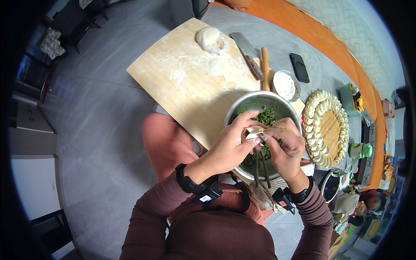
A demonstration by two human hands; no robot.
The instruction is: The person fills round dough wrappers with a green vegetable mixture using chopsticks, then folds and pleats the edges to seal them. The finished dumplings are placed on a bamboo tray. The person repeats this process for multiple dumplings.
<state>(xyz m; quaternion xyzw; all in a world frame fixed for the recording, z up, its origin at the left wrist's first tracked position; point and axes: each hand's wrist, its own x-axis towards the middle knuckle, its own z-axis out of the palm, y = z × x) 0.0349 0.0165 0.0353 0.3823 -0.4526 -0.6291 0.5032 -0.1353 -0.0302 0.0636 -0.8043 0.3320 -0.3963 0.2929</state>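
Note:
My left hand (pixel 229 148) holds a partly folded dumpling (pixel 254 132) above a metal bowl (pixel 242 105). The thumb and fingertips of my right hand (pixel 286 146) pinch the dumpling's right edge. Chopped green filling (pixel 267 117) lies in the bowl under my hands, and a pair of chopsticks (pixel 257 170) leans over the near rim. Right of the bowl, folded dumplings (pixel 311 130) line a round wooden board (pixel 331 128) in curved rows. A floured wooden board (pixel 175 84) bears flat dough wrappers (pixel 224 69) and a lump of dough (pixel 209 35) in clear plastic.
Beyond the bowl are a cleaver (pixel 245 47), a rolling pin (pixel 265 70), a bowl of flour (pixel 284 85) and a phone (pixel 299 68). A green-lidded jar (pixel 360 150) and a teal container (pixel 348 97) stand farther right. People are visible at the lower right.

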